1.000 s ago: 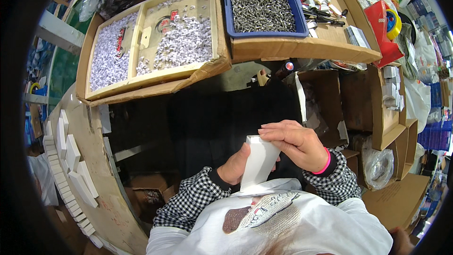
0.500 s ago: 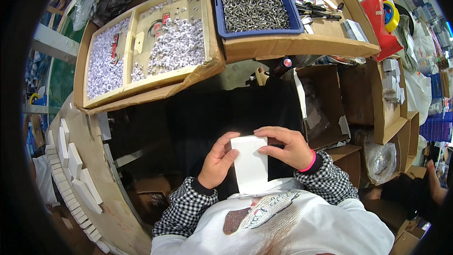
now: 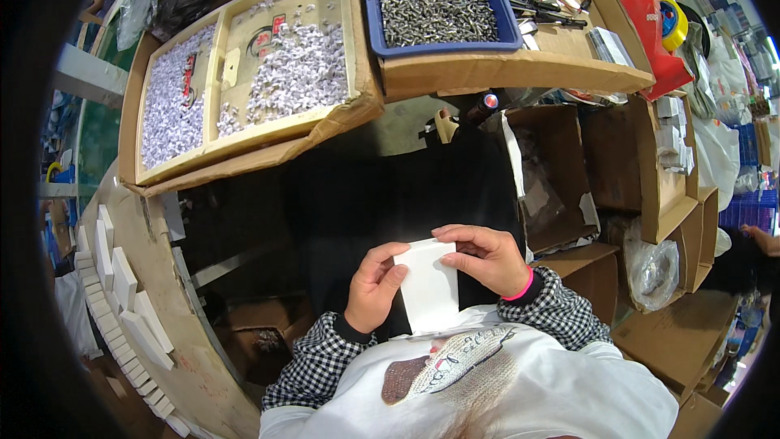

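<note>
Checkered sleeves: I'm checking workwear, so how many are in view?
2: the left sleeve, below the left hand, and the right sleeve, below the right hand. Both hands hold a white box. None seem hidden.

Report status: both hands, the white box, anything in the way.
Left hand and right hand both hold white box, near its top corners. Box's lower end close to white shirt. Nothing seen blocking the hands.

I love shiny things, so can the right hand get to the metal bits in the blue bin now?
Probably, with a stretch: nothing seems to cover the metal bits, and the blue bin is open on top. But the right hand holds the white box, so it may need freeing first.
</note>
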`<state>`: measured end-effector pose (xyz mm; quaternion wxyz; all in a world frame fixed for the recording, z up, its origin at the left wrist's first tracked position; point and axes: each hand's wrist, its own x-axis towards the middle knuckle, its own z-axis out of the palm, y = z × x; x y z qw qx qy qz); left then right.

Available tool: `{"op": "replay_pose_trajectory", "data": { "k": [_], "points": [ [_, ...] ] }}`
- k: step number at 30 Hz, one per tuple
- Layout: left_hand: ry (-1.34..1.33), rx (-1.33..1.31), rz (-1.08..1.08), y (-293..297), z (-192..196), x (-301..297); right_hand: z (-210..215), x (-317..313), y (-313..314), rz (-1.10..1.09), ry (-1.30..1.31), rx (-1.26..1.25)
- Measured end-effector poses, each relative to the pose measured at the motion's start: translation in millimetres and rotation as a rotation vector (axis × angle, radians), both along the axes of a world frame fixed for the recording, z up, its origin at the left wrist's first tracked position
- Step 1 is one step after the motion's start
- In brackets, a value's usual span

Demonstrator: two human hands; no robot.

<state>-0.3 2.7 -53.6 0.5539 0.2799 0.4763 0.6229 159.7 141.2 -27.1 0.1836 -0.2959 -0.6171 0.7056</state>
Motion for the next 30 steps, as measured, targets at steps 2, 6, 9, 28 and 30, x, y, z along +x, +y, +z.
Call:
{"op": "replay_pose_trajectory", "data": {
  "k": [2, 6, 9, 28, 30],
  "points": [
    [-0.008, 0.003, 0.009, 0, 2, 2, 1, 0, 0, 0.009, 0.019, 0.020],
    [-0.015, -0.027, 0.043, 6, 10, 7, 4, -2, 3, 0.019, 0.017, 0.038],
    [0.015, -0.039, 0.052, 10, 18, 8, 6, -3, -1, -0.061, -0.012, -0.041],
    [0.410, 0.023, 0.045, 41, 21, 9, 3, 1, 7, -0.167, 0.052, 0.022],
    [0.421, -0.010, 0.051, 45, 18, 9, 14, 7, 21, -0.077, -0.082, 0.122]
  ]
}}
